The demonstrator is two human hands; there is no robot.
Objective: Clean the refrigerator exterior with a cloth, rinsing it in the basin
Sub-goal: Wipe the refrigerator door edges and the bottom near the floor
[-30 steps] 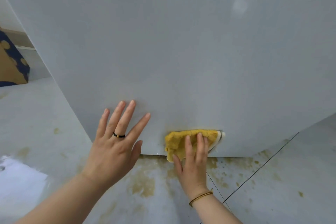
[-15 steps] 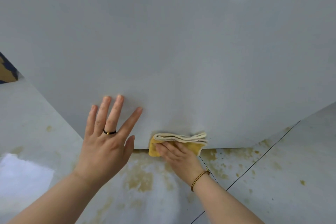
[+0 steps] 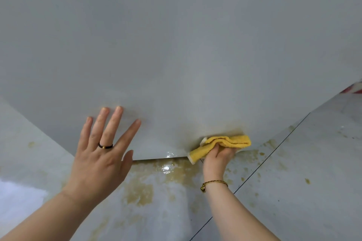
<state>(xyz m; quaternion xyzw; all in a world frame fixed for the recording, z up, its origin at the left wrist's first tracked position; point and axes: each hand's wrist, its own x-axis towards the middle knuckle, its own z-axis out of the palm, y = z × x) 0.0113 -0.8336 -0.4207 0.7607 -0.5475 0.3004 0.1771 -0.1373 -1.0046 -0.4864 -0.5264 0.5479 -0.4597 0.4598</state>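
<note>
The pale grey refrigerator wall (image 3: 176, 45) fills most of the view, its bottom edge just above the floor. My right hand (image 3: 217, 155) grips a folded yellow cloth (image 3: 231, 142) and holds it against the wall's lowest strip, where a faint brownish smear shows around the cloth. My left hand (image 3: 101, 152), wearing a dark ring, lies flat with fingers spread on the wall to the left, near the bottom edge. No basin is in view.
The glossy grey tiled floor (image 3: 293, 182) below carries yellow-brown stains and a small wet patch (image 3: 166, 168) under the refrigerator's edge. A red and white object (image 3: 354, 89) peeks out at the far right edge.
My right hand has slid the cloth to the right along the bottom edge and regripped it, fingers now curled into the folds. The left hand has stayed flat on the wall.
</note>
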